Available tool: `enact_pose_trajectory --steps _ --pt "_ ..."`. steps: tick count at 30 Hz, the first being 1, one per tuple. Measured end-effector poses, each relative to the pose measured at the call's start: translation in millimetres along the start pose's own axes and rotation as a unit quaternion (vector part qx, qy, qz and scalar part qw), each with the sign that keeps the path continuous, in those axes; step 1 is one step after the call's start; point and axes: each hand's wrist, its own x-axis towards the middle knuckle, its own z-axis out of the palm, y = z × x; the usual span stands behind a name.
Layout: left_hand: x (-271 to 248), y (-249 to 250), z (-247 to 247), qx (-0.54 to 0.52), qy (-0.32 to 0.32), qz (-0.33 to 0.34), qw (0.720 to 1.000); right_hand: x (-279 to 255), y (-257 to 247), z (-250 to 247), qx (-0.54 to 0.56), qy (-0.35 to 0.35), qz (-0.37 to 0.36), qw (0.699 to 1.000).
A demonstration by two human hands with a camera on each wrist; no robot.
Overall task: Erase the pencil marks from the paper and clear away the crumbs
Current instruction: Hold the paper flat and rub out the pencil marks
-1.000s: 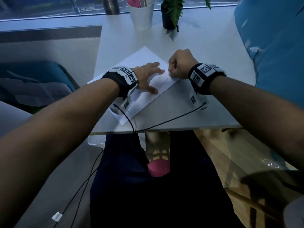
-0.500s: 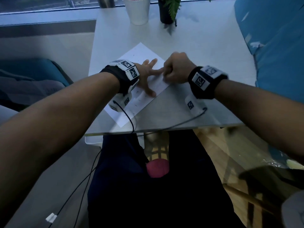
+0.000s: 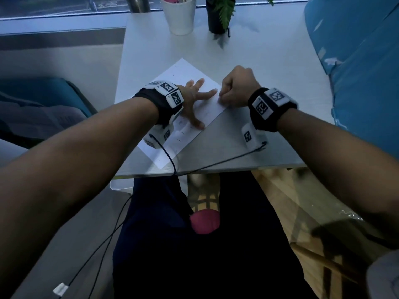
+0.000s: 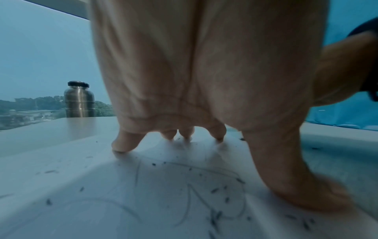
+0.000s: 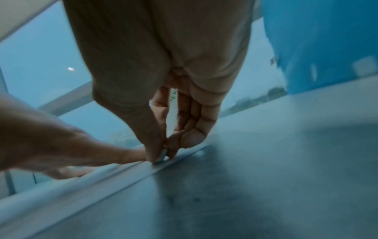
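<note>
A white paper (image 3: 185, 72) lies slanted on the table, with faint pencil marks (image 4: 190, 194) and dark eraser crumbs (image 4: 214, 216) scattered on it. My left hand (image 3: 195, 100) presses flat on the sheet with its fingers spread. At the paper's right edge, just past the left forefinger, my right hand (image 3: 235, 89) is curled. In the right wrist view it pinches a white eraser (image 5: 171, 113) between thumb and fingers. The eraser's tip touches the paper (image 5: 81, 182) at its edge.
A white cup (image 3: 180, 14) and a dark plant pot (image 3: 217, 16) stand at the table's far side, with a metal bottle (image 4: 79, 100) by the window. A large blue object (image 3: 356, 61) lies to the right. Wrist cables (image 3: 216, 162) trail over the near table edge.
My right hand with the eraser slid a little left against the left forefinger, then back to the paper's right edge. The left hand stays pressed on the sheet.
</note>
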Motion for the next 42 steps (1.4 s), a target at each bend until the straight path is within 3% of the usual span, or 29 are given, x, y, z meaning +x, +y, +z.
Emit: enact_pose_trajectory --steps 4,6,8,11,14,15,19,21,23,27,29,31,34,39,42 --pt "-2 0 0 -0.001 -0.002 -0.003 1.0 -3 -9 1 -0.038 -0.05 -0.042 0.997" --pt "-2 1 0 -0.003 0.0 -0.004 1.0 0 -4 -5 -0.015 -0.027 -0.001 1.0" --pt "-2 0 1 -0.004 0.004 -0.008 1.0 1 -5 -3 -0.012 -0.005 -0.004 1.0" --pt "-2 0 2 -0.004 0.003 -0.007 1.0 -6 -11 0 -0.038 -0.055 -0.041 0.997" --pt "-4 2 2 -0.003 0.016 0.0 1.0 4 -2 -8 0.001 -0.003 0.024 1.0" --pt "-5 2 2 -0.002 0.018 -0.002 1.0 4 -4 -5 -0.007 0.007 0.013 1.0" --pt "-4 1 0 -0.004 0.012 -0.002 1.0 -12 -22 8 -0.062 -0.073 -0.05 0.994" --pt "-4 2 0 -0.007 0.012 -0.001 1.0 2 -12 -4 -0.031 -0.025 0.009 0.999" --pt "-8 4 0 -0.003 0.011 -0.004 1.0 7 -11 -4 -0.031 0.008 0.003 0.999" --pt "-9 5 -1 -0.003 0.009 -0.011 1.0 -13 -29 6 -0.088 -0.079 -0.05 0.992" --pt "-8 5 1 -0.004 0.011 -0.001 1.0 3 -17 -6 -0.045 -0.024 0.017 0.999" --pt "-7 2 2 -0.006 0.009 -0.005 1.0 7 -16 -5 -0.023 0.005 0.006 1.0" --pt "-5 1 3 -0.008 0.004 -0.009 1.0 -19 -35 11 -0.074 -0.091 -0.058 0.991" --pt "-5 2 4 -0.018 0.005 -0.005 1.0 1 -15 -1 -0.026 0.01 0.008 1.0" --pt "-4 1 3 -0.027 0.007 -0.006 1.0 -21 -31 18 -0.068 -0.084 -0.05 0.993"
